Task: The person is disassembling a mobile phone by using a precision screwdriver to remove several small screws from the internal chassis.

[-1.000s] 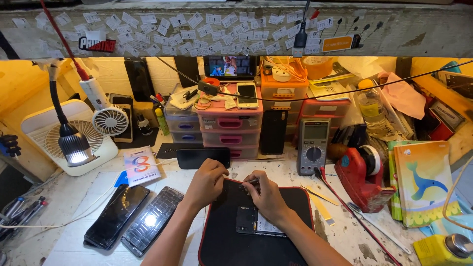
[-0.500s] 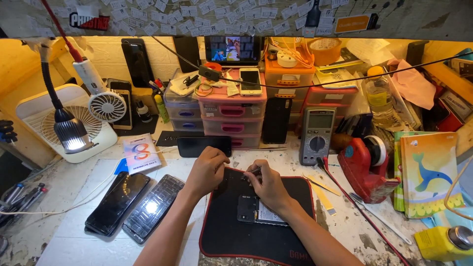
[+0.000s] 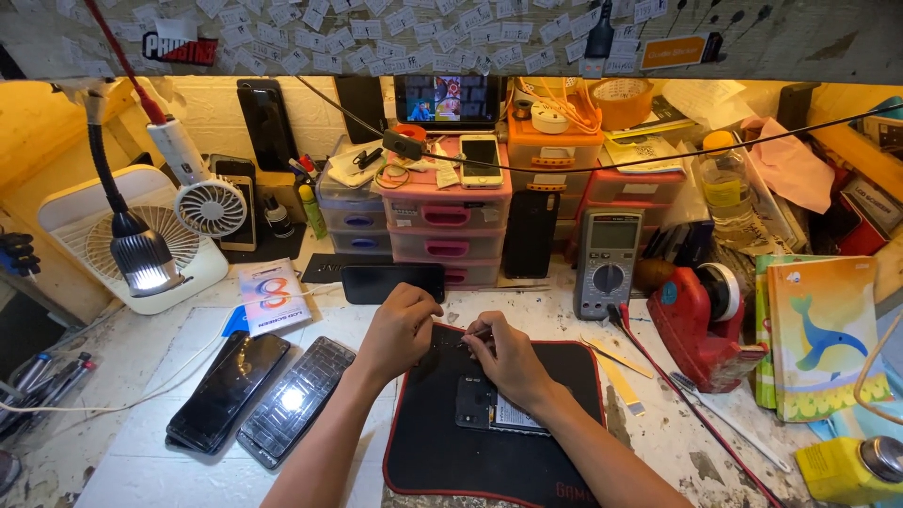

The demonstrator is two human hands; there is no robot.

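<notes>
An opened phone (image 3: 496, 407) lies back-up on a black mat with a red border (image 3: 451, 466) in front of me. My left hand (image 3: 399, 326) rests on the mat's far left corner, its fingers curled over something too small to make out. My right hand (image 3: 509, 356) sits just above the phone and pinches a thin metal tool (image 3: 473, 333) that points toward the left hand. The two hands are almost touching at the fingertips.
Two phones (image 3: 261, 393) lie face-up left of the mat, another dark phone (image 3: 392, 281) beyond it. A lit gooseneck lamp (image 3: 141, 257) and small fans (image 3: 211, 207) stand at left. Pink drawer boxes (image 3: 445, 221), a multimeter (image 3: 608, 261) and a red tape dispenser (image 3: 703, 325) crowd the back and right.
The view has tilted down a little and drawn closer. Both hands stay together at the mat's far edge, with only slight finger movement.
</notes>
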